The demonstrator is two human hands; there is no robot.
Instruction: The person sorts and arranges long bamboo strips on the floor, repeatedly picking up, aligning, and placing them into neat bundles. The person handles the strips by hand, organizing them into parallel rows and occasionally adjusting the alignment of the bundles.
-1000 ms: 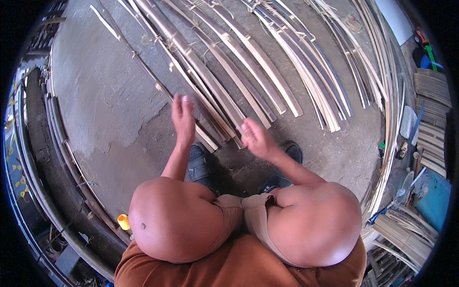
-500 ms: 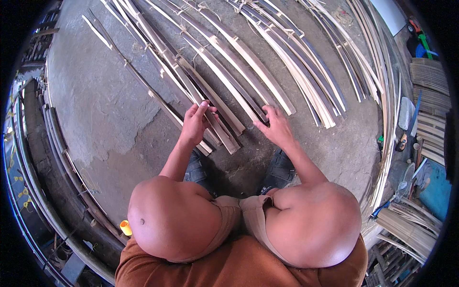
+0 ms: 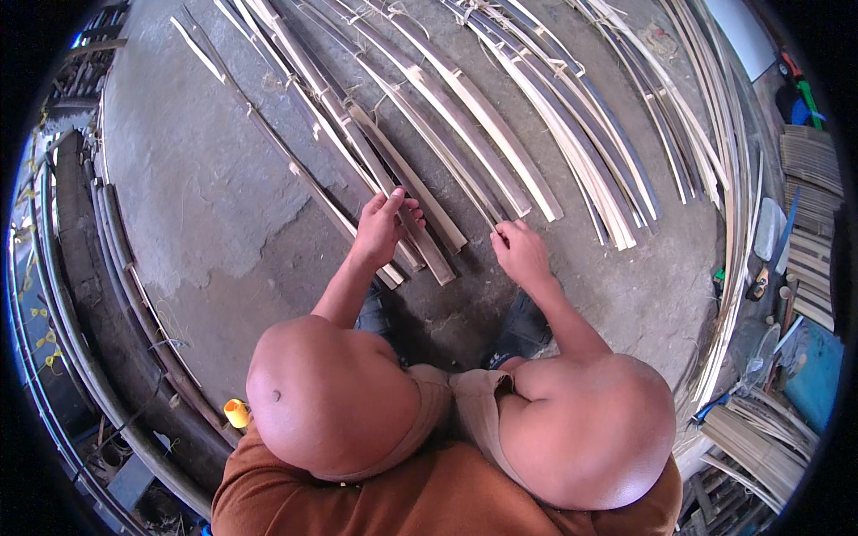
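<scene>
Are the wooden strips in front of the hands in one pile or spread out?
Spread out: the strips lie in separate groups, with grey floor showing between them.

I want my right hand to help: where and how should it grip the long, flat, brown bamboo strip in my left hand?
Probably pinch the brown bamboo strip across its near end, from your side: that flat end projects uncovered past your left hand toward you.

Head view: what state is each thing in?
Left hand: closed on a strip near its end
Right hand: fingers closed on another strip's end
Floor: patchy
Other strips: lying in groups
Knees: bent
Blue-bladed tool: unheld
Yellow object: unheld
</scene>
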